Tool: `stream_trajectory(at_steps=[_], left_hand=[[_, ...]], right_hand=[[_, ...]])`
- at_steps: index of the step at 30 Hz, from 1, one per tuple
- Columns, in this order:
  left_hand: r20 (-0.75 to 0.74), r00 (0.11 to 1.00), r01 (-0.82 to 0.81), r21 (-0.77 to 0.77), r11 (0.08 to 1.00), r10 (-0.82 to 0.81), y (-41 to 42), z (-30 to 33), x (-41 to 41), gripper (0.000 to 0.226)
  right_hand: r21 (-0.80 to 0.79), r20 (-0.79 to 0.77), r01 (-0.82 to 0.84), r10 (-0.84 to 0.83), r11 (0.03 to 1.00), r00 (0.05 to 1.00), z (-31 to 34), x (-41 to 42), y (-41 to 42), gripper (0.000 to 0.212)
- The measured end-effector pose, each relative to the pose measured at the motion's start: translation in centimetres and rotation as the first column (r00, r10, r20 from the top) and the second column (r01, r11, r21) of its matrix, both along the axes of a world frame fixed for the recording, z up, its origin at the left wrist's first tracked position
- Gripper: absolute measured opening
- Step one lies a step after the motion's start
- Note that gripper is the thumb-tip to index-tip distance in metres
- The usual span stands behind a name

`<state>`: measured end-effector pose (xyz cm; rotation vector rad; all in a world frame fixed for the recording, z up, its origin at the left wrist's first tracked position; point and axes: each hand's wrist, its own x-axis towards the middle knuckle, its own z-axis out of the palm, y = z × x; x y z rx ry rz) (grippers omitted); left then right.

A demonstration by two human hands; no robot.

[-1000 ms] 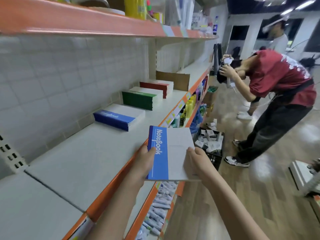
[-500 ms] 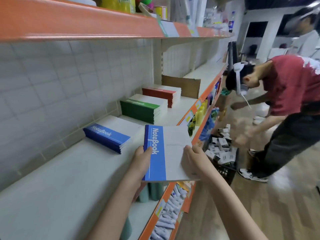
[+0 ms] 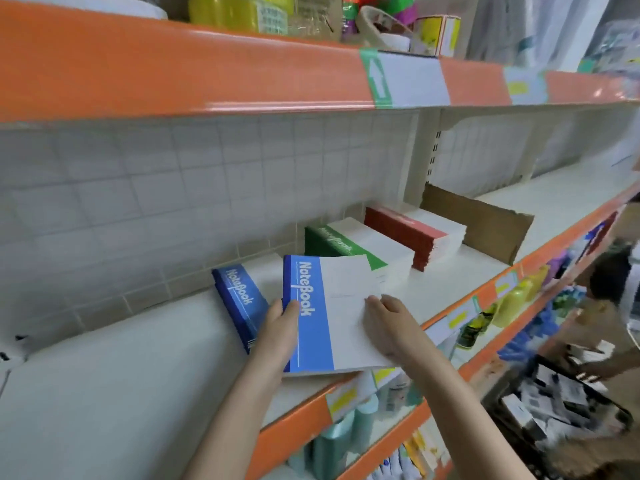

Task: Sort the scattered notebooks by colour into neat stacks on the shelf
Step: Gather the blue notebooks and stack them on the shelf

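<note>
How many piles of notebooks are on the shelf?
3: a blue pile on the left, a green pile in the middle, a red pile on the right. The hands hold one more blue notebook.

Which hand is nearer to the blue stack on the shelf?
Left. The left hand holds the notebook at its blue spine edge, right beside the blue stack. The right hand rests on the white side, farther from it.

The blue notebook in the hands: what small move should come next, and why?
Probably slide the blue notebook a little to the left and lay it flat on the blue stack. The left hand grips its spine edge and the right hand rests on its cover. It overlaps that stack and sits askew, next to the green stack.
</note>
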<state>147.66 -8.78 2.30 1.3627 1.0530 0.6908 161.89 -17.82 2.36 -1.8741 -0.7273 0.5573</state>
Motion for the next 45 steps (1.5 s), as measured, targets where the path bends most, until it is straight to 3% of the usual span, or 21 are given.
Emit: stream_trajectory(at_steps=[8, 13, 19, 30, 39, 45], left_hand=[[0.028, 0.955, -0.296, 0.046, 0.954, 0.295, 2.1, 0.9, 0.5, 0.032], [-0.102, 0.925, -0.325, 0.279, 0.903, 0.365, 3.9, 0.2, -0.1, 0.028], [-0.241, 0.805, -0.378, 0.495, 0.782, 0.542, 5.9, 0.1, -0.9, 0.038], [-0.366, 0.675, -0.382, 0.568, 0.729, 0.640, 7.9, -1.5, -1.4, 0.034], [-0.392, 0.652, -0.370, 0.581, 0.724, 0.648, 8.7, -2.7, -1.2, 0.029], [-0.366, 0.688, -0.393, 0.539, 0.745, 0.627, 9.1, -3.6, -1.4, 0.037]], right_hand=[[-0.019, 0.101, -0.226, 0.226, 0.974, 0.969, 0.6, 3.0, 5.8, 0.036], [-0.106, 0.338, -0.323, 0.339, 0.940, 0.878, 1.0, 2.6, 8.8, 0.037], [-0.157, 0.408, -0.394, 0.422, 0.906, 0.810, 0.8, 1.9, 12.1, 0.033], [-0.192, 0.418, -0.446, 0.484, 0.874, 0.768, -0.9, 1.4, 15.1, 0.033], [-0.278, 0.526, -0.386, 0.476, 0.879, 0.705, -1.6, 1.1, 15.1, 0.035], [-0.349, 0.511, -0.376, 0.511, 0.858, 0.692, -1.7, 1.2, 15.4, 0.039]])
